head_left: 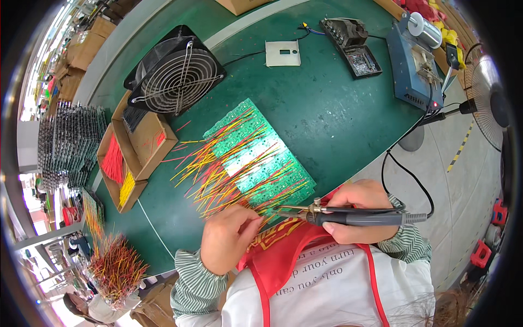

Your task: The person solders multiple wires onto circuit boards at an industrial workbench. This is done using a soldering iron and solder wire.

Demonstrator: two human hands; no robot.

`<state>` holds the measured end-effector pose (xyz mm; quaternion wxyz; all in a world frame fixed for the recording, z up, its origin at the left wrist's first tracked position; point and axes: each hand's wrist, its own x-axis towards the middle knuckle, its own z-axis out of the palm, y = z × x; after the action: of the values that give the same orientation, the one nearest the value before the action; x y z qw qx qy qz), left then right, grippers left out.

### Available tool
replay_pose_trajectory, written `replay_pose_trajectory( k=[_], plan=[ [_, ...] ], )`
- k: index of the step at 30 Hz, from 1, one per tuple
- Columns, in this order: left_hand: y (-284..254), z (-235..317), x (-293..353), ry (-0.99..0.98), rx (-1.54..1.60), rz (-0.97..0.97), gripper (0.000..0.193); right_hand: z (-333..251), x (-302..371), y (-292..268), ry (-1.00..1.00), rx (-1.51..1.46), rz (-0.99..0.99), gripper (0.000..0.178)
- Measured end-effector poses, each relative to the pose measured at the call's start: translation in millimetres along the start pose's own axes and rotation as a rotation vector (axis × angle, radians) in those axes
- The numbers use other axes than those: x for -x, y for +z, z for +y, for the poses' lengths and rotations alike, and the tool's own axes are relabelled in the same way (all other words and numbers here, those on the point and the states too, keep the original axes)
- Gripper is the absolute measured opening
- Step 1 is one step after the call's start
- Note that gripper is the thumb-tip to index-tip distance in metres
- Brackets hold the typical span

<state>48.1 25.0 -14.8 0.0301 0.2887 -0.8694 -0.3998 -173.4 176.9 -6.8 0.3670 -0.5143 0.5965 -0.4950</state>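
A green circuit board panel (291, 169) lies slanted on the bench, with rows of thin red and yellow wires (212, 177) sticking out toward the left. At its near edge my left hand (226, 240) is closed in a pinch among the wire ends; what the fingertips hold is hidden. My right hand (368, 193) grips a dark grey soldering iron (362, 218) with a thin brass feed tube along its top. The iron's tip points left, close to the panel's near edge and a short way from my left fingertips.
A black fan (182, 76) stands beyond the panel. Left of it are cardboard trays (143, 158) of wires, stacked boards (71, 144) and a wire bundle (117, 267). A blue solder feeder (411, 68) stands far right, its black cable (406, 171) running to the iron.
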Motion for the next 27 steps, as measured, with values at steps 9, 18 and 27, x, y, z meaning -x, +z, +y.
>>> replay_pose_trajectory(
  k=[9, 18, 27],
  plan=[
    [0.7, -7.4, 1.3, 0.008, 0.026, -0.017, 0.008, 4.0, -2.7, 10.7, -0.008, 0.021, -0.05, 0.017],
    [-1.1, -6.8, -1.1, -0.004, 0.02, -0.043, 0.007, 4.0, -4.0, 8.3, -0.038, -0.017, -0.005, 0.017],
    [-2.5, 17.1, 1.0, 0.18, -0.132, 0.162, 0.008, -0.5, 6.9, -2.3, -0.022, 0.096, 0.093, 0.017]
  ],
)
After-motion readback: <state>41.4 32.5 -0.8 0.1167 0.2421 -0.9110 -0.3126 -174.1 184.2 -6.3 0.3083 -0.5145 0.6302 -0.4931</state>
